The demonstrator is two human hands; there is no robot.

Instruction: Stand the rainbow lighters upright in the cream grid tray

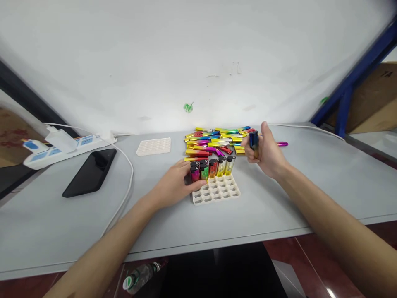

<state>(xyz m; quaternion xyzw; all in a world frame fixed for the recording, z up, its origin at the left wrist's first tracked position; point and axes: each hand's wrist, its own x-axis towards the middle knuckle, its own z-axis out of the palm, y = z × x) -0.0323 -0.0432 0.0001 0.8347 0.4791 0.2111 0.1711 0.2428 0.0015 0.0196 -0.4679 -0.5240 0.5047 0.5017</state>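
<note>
A white tray (216, 191) with rows of oval slots lies on the table, and several lighters stand upright at its far side. Among them are a purple lighter (195, 174), a green lighter (204, 172), a red lighter (213, 168) and a clear-yellow lighter (229, 165). My left hand (176, 182) curls around the left end of this group, thumb across the front by the green one; its fingertips are hidden. To the right, above the table, my right hand (263, 153) grips a dark blue and gold lighter (254, 144), thumb raised.
Shiny multicoloured flat strips (217, 140) are heaped behind the tray. A second white tray (154, 146) lies left of them. Farther left are a black phone (89, 171), a white cable (128, 182) and a power strip (68, 151). A bottle (141, 277) is below the table edge.
</note>
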